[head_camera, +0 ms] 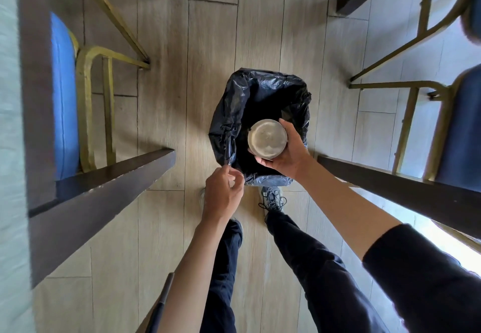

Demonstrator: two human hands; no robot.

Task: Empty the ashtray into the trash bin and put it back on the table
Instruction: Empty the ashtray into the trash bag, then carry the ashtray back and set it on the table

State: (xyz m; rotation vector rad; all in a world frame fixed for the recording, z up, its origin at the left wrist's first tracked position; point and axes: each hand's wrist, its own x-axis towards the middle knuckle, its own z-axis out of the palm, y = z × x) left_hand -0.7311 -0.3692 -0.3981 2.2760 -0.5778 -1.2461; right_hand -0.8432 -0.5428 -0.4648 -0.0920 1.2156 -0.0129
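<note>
A round metal ashtray [267,138] shows a flat, dull silver face to the camera, directly above the open mouth of the trash bin [260,90], which is lined with a black plastic bag. My right hand [287,150] grips the ashtray by its rim from the right side. My left hand [223,197] pinches the near left edge of the bin's bag between thumb and fingers. The bin's inside is dark and its contents cannot be made out.
The bin stands on a pale wood-plank floor between dark table legs [104,189] at the left and right [403,192]. Gold-framed chairs with blue seats [63,93] flank both sides. My feet and dark trousers [273,199] are just behind the bin.
</note>
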